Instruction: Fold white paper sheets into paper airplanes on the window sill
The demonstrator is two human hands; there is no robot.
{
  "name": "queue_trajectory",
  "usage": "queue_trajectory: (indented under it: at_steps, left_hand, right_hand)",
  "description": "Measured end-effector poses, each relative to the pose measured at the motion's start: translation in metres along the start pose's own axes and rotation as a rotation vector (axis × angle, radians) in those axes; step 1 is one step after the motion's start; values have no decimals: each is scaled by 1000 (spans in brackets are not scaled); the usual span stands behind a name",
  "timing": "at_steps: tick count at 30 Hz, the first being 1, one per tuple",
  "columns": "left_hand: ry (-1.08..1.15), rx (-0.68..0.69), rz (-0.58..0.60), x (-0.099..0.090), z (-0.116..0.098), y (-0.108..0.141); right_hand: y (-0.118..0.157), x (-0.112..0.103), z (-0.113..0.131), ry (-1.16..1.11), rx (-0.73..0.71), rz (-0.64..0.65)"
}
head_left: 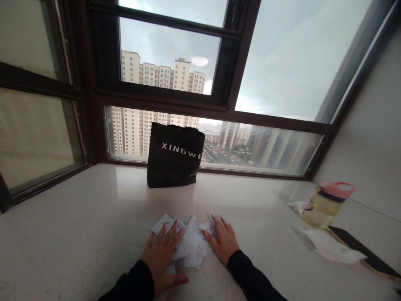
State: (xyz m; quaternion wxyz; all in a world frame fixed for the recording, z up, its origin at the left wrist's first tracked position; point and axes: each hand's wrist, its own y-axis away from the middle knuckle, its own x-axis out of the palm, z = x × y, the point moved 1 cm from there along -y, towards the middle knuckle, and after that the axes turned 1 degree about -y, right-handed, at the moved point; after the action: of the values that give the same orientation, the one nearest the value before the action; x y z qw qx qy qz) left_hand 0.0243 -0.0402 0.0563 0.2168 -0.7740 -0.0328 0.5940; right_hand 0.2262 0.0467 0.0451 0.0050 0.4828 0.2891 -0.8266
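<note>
A loose heap of folded white paper pieces (189, 246) lies on the pale speckled sill, close in front of me. My left hand (163, 255) rests palm down over the heap's left side, fingers spread and thumb stretched to the right. At the heap's right edge, my right hand (223, 238) touches the paper with its fingers extended. Both hands are open and grip nothing. Parts of the paper are hidden beneath the left hand.
A black bag (173, 167) with white lettering stands upright against the window. To the right are a yellowish bottle with a pink lid (326, 205), a white plastic packet (332, 246) and a dark flat phone-like object (369, 255). The white wall bounds the right side.
</note>
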Motion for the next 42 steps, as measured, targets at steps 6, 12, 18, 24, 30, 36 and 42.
queue_trajectory:
  at_steps: [6, 12, 18, 24, 30, 36, 42]
  left_hand:
    - [55, 56, -21, 32, 21, -7]
    - [131, 85, 54, 32, 27, -8]
    - [347, 16, -18, 28, 31, -12]
    - [432, 36, -82, 26, 24, -12]
    - [401, 47, -143, 28, 29, -11]
    - [344, 92, -151, 17, 8, -4]
    - [770, -102, -437, 0, 20, -10]
  right_hand:
    - [11, 12, 25, -279, -99, 137]
    - [10, 0, 49, -871, 44, 75]
    - [1, 4, 36, -1346, 435, -151]
    - [7, 14, 52, -1614, 567, 97]
    - [2, 0, 50, -1460, 300, 241]
    - [-9, -24, 20, -1023, 164, -244]
    - [10, -36, 57, -533, -353, -39]
